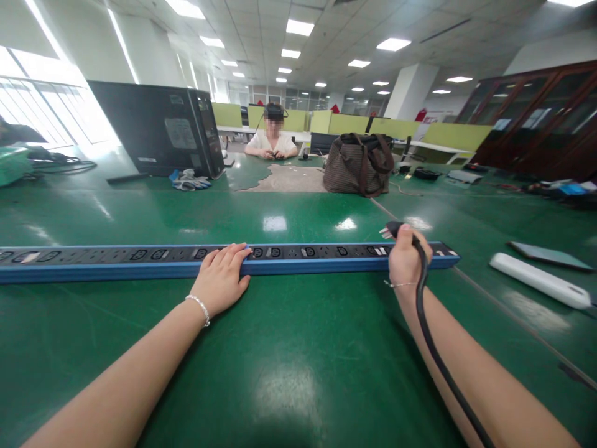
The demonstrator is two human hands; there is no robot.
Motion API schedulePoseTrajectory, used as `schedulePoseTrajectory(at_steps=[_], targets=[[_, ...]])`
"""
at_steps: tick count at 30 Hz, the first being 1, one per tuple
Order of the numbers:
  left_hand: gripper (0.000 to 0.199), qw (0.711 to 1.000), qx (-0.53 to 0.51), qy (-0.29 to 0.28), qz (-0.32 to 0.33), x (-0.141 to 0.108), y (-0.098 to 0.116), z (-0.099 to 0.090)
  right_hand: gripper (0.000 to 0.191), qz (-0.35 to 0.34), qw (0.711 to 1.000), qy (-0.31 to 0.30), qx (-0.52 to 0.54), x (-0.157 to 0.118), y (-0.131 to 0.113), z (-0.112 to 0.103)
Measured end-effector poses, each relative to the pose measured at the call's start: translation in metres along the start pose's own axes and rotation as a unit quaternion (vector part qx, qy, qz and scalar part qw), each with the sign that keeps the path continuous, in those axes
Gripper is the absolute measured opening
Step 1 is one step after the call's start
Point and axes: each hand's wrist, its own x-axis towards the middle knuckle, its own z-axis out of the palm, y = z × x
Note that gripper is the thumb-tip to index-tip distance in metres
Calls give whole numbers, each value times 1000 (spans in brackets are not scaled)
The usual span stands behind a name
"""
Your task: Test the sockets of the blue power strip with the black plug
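Note:
A long blue power strip (317, 266) with a black socket face lies across the green table. My left hand (224, 277) rests flat over the strip near its middle, fingers on the socket face and thumb on the near side. Above the strip's right part, my right hand (408, 255) grips a black plug (395, 228), its metal prongs pointing left and clear of the sockets. From the plug a thick black cable (431, 339) hangs down over my right forearm to the bottom edge.
A black computer case (163, 130) stands at the back left, with gloves (189, 180) beside it. A brown bag (357, 165) sits behind the strip. One person (272, 137) sits across the table. At the right lies a white power strip (538, 280) near a flat dark object (550, 255).

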Motion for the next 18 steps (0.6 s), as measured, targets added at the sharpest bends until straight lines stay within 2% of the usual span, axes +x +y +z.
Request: schedulePoseTrajectory(at_steps=[5, 8, 11, 14, 16, 18], targets=[[49, 1000, 8, 2, 1, 0, 0, 0, 50, 18, 995, -73, 70, -14, 0, 7], [49, 1000, 5, 1, 3, 0, 0, -1, 45, -43, 988, -117, 88, -25, -12, 7], [50, 1000, -3, 1, 1, 0, 1, -1, 40, -77, 969, -200, 120, -34, -31, 4], [50, 1000, -9, 0, -3, 0, 1, 0, 37, -27, 950, -260, 169, -45, -53, 7], [50, 1000, -14, -1, -3, 0, 1, 0, 40, 37, 934, -288, 209, -54, -69, 16], [50, 1000, -17, -4, -2, 0, 1, 0, 42, 54, 925, -300, 228, -64, -83, 28]])
